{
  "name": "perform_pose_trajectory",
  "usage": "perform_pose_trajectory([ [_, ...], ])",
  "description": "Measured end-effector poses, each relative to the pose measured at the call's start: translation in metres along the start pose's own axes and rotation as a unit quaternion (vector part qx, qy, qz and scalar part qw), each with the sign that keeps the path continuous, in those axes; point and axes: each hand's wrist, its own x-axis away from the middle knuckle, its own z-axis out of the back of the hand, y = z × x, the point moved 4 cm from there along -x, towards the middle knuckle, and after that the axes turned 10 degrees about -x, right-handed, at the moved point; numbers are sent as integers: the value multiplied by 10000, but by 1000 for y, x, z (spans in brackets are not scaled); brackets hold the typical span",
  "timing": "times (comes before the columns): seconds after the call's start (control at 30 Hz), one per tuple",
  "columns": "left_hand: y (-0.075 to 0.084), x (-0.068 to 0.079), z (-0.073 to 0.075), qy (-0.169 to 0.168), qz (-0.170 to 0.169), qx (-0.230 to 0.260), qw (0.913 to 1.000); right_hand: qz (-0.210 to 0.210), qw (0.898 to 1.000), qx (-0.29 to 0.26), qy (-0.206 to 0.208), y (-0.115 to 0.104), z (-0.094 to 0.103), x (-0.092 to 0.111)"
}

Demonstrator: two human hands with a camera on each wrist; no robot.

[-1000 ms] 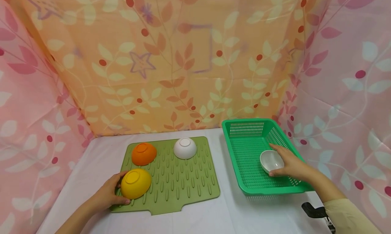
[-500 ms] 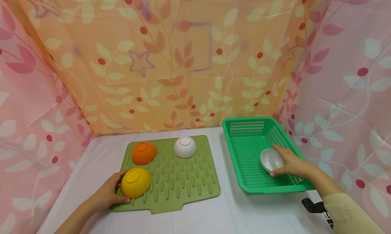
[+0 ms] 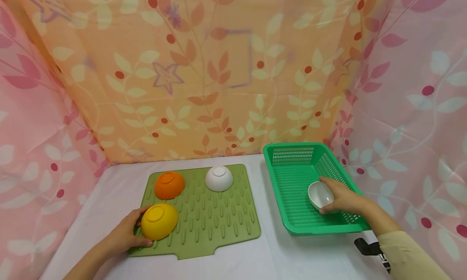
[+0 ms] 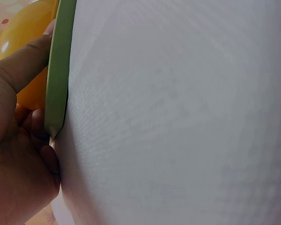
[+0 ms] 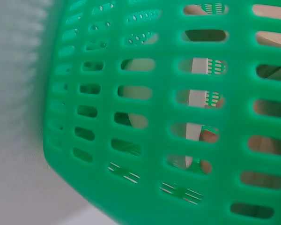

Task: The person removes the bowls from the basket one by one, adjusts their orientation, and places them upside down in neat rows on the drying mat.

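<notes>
A yellow bowl [image 3: 159, 222] lies upside down on the green drying mat [image 3: 213, 219], near its left front corner. My left hand [image 3: 126, 232] holds it from the left, thumb at the front and fingers round the back; the left wrist view shows a digit against the bowl beside the mat's edge. Inside the green basket [image 3: 292, 189], my right hand [image 3: 339, 197] grips a white bowl [image 3: 320, 195], which is tilted with its hollow side showing. In the right wrist view the basket wall [image 5: 159, 108] hides most of the bowl and hand.
An orange bowl [image 3: 169, 186] and another white bowl [image 3: 219, 179] rest upside down on the mat's back half. Patterned cloth [image 3: 204, 73] closes off the back and sides. A black object [image 3: 367, 247] hangs by the right sleeve [image 3: 408, 251], near the basket's front corner.
The whole head view has shifted slightly. Both hands keep their places at the yellow bowl and the white bowl in the basket; neither bowl has clearly moved.
</notes>
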Motion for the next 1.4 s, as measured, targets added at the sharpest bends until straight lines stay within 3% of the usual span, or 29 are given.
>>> perform_pose_trajectory([
  [0.2,0,1,5,1,-65,2,10000,170,9989,445,13,-5,-2,-3],
  [0.33,2,1,4,-43,-58,50,10000,282,9959,842,-192,-7,-1,-1],
  [0.47,2,2,2,-69,-55,78,9999,256,9951,848,-435,-10,2,1],
  [0.63,3,1,4,-21,-112,84,9999,295,9943,945,-406,-12,6,0],
  [0.8,4,1,4,-42,-96,127,9999,440,9926,1121,-145,-6,2,-1],
  [1.03,4,2,2,-87,17,118,9999,553,9917,1015,560,2,-2,3],
  [1.4,7,3,3,-71,50,112,9999,377,9886,752,1252,-10,11,13],
])
